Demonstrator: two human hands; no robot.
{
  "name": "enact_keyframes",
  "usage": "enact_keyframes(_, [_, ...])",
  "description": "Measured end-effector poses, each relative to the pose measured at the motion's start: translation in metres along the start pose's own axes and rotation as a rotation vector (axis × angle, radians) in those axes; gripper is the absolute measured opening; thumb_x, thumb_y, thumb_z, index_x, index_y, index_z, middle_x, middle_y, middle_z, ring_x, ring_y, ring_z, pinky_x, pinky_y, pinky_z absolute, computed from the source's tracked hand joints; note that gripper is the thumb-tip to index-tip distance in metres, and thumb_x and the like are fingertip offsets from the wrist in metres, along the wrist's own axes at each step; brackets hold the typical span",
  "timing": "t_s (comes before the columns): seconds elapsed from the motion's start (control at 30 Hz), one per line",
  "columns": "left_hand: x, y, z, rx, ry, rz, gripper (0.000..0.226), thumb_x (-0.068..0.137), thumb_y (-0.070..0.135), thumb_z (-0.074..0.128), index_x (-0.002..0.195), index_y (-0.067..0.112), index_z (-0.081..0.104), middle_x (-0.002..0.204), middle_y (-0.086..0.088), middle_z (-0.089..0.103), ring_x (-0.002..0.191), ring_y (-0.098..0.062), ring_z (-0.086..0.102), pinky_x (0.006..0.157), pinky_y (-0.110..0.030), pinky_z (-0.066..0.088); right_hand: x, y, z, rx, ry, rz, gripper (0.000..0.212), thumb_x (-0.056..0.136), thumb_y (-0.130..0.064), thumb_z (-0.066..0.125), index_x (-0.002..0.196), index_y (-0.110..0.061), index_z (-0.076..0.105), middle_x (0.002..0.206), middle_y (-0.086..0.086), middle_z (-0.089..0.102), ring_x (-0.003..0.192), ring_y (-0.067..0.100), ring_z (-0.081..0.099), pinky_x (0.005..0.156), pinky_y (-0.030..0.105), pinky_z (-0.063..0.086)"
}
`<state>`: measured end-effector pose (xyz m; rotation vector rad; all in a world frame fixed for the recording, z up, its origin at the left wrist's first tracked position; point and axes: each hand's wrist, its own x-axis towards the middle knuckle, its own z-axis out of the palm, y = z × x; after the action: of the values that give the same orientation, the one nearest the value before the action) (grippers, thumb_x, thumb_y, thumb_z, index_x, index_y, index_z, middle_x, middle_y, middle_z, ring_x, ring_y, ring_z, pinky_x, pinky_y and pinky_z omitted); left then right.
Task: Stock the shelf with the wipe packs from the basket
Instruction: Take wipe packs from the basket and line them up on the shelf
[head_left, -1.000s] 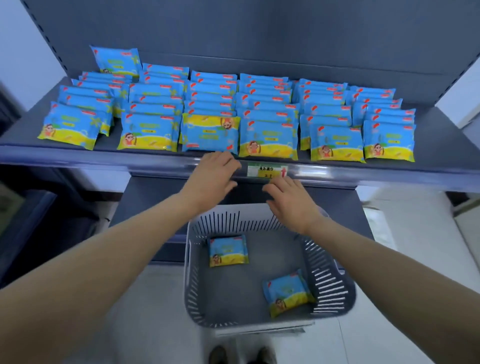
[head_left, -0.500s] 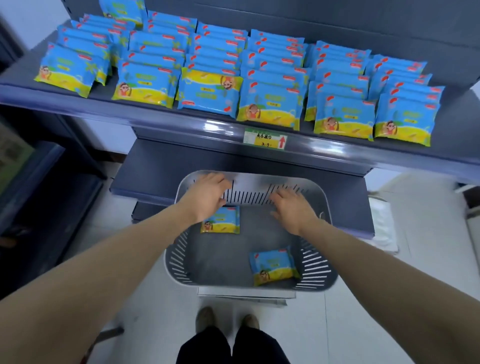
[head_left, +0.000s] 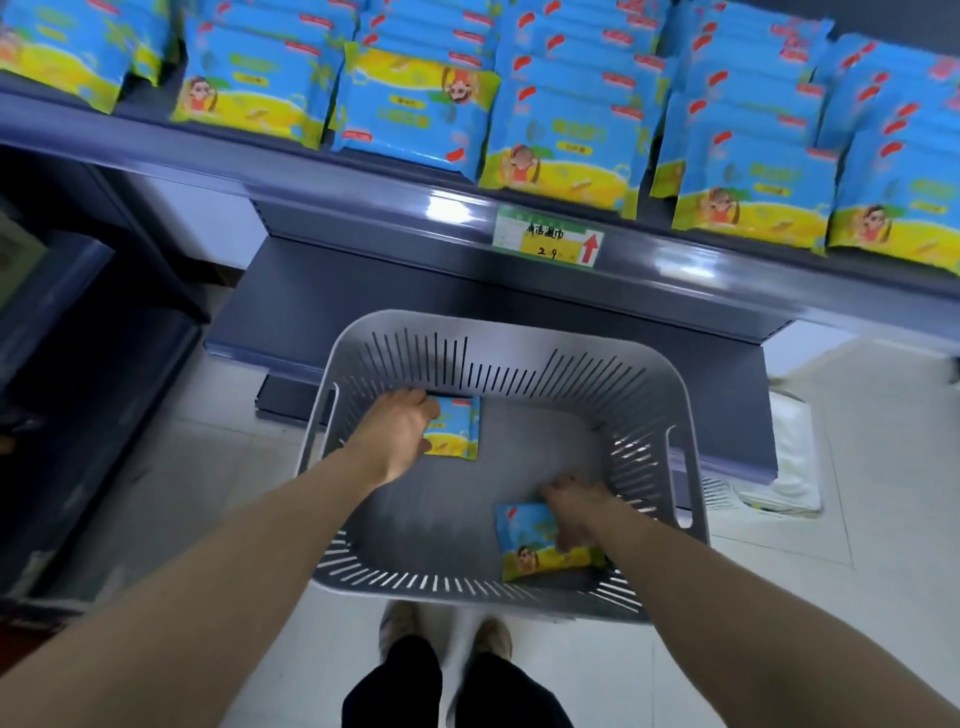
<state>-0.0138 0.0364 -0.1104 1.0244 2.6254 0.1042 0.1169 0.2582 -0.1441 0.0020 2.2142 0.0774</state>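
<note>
A grey slotted basket (head_left: 691, 415) stands on the floor below the shelf (head_left: 332, 200). Two blue-and-yellow wipe packs lie inside it. My left hand (head_left: 397, 436) reaches into the far left corner and closes over the left edge of one wipe pack (head_left: 460, 431). At the near right, my right hand (head_left: 576, 506) rests on top of the other wipe pack (head_left: 522, 545), fingers curled over its upper edge. The shelf above holds several rows of the same packs (head_left: 561, 130), lying overlapped; one front pack (head_left: 415, 104) is turned upside down.
A price tag (head_left: 548, 241) sits on the shelf's front rail. A lower dark shelf (head_left: 363, 296) juts out behind the basket. White folded material (head_left: 787, 467) lies on the floor at right. My shoes (head_left: 397, 631) stand just behind the basket. Dark fixtures fill the left side.
Both hands dropped from the shelf's front rail into the basket. The left hand now covers the far pack, and the right hand moved back toward me onto the near pack. The view tilted downward.
</note>
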Motion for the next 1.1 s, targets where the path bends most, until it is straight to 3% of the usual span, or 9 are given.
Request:
enact_keyframes(0.17, [0.007, -0.009, 0.009, 0.039, -0.047, -0.050, 0.042, 0.085, 0.024, 0.061, 0.124, 0.013, 0.049, 0.124, -0.008, 0.050, 0.115, -0.026, 0.046, 0.095, -0.033, 0.034, 0.012, -0.002, -0.002, -0.109, 0.015, 0.016, 0.061, 0.078, -0.026, 0.070, 0.132, -0.010, 0.048, 0.136, 0.014, 0.046, 0.129, 0.031, 0.039, 0.105, 0.041, 0.034])
enact_keyframes(0.33, [0.024, -0.018, 0.011, 0.015, -0.114, -0.109, 0.052, 0.083, 0.020, 0.063, 0.131, 0.010, 0.044, 0.131, -0.012, 0.047, 0.119, -0.029, 0.045, 0.100, -0.032, 0.033, 0.007, 0.012, -0.038, 0.083, 0.204, 0.029, 0.036, 0.086, -0.023, 0.058, 0.121, -0.016, 0.056, 0.123, 0.012, 0.060, 0.114, 0.029, 0.057, 0.090, 0.034, 0.047])
enact_keyframes(0.47, [0.040, -0.017, 0.022, 0.016, -0.181, -0.117, 0.066, 0.079, 0.020, 0.066, 0.137, 0.010, 0.037, 0.138, -0.011, 0.042, 0.124, -0.029, 0.041, 0.104, -0.031, 0.031, -0.004, 0.023, -0.067, 0.187, 0.394, 0.058, 0.036, 0.086, -0.024, 0.057, 0.121, -0.019, 0.051, 0.120, 0.010, 0.060, 0.110, 0.030, 0.058, 0.084, 0.035, 0.047])
enact_keyframes(0.63, [0.048, -0.016, 0.045, 0.096, -0.227, -0.103, 0.068, 0.085, 0.024, 0.057, 0.142, 0.006, 0.025, 0.146, -0.015, 0.031, 0.134, -0.028, 0.031, 0.111, -0.032, 0.019, -0.009, 0.021, -0.074, 0.201, 0.445, 0.080, 0.036, 0.086, -0.029, 0.058, 0.119, -0.017, 0.046, 0.116, 0.011, 0.059, 0.103, 0.033, 0.059, 0.078, 0.035, 0.046])
enact_keyframes(0.87, [0.043, -0.014, 0.055, 0.139, -0.253, -0.185, 0.074, 0.072, 0.024, 0.070, 0.133, 0.004, 0.033, 0.133, -0.016, 0.037, 0.122, -0.031, 0.036, 0.101, -0.035, 0.032, -0.012, 0.014, -0.069, 0.214, 0.512, 0.079, 0.036, 0.088, -0.027, 0.057, 0.120, -0.015, 0.045, 0.114, 0.012, 0.059, 0.099, 0.032, 0.059, 0.074, 0.034, 0.043])
enact_keyframes(1.1, [0.030, 0.003, 0.024, 0.135, -0.174, -0.157, 0.040, 0.076, 0.005, 0.059, 0.113, 0.008, 0.045, 0.112, -0.014, 0.062, 0.104, -0.033, 0.060, 0.084, -0.035, 0.046, -0.040, 0.013, -0.079, 0.239, 0.701, 0.019, 0.028, 0.086, -0.029, 0.057, 0.110, -0.017, 0.049, 0.106, 0.007, 0.063, 0.096, 0.031, 0.060, 0.075, 0.032, 0.039])
